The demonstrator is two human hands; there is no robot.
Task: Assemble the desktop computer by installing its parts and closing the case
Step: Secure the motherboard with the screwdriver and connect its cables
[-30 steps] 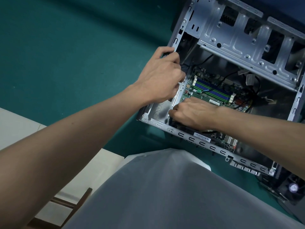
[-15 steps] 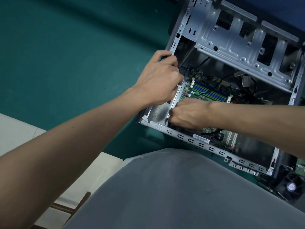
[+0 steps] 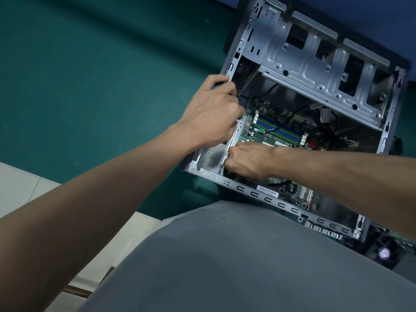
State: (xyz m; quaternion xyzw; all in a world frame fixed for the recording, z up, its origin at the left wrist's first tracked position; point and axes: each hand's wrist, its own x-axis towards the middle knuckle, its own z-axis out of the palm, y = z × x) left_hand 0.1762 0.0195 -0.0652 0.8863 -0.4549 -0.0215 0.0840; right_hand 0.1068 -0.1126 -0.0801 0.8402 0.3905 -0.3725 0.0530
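Note:
An open metal computer case (image 3: 315, 70) lies on its side on a green mat, with a green motherboard (image 3: 279, 134) inside showing blue and green memory slots. My left hand (image 3: 213, 113) grips the case's left edge, fingers curled over the rim. My right hand (image 3: 245, 158) reaches into the case at its near left corner, fingers curled against the inner wall; what they hold is hidden. Black cables (image 3: 324, 122) run across the board.
A drive cage (image 3: 319, 64) spans the far half of the case. A loose fan (image 3: 385, 253) lies beside the case at the lower right. A grey shirt fills the bottom of the view. Pale floor tiles (image 3: 20, 185) show at the left.
My right hand has drawn slightly toward the case's left inner wall. My left hand keeps its grip on the rim.

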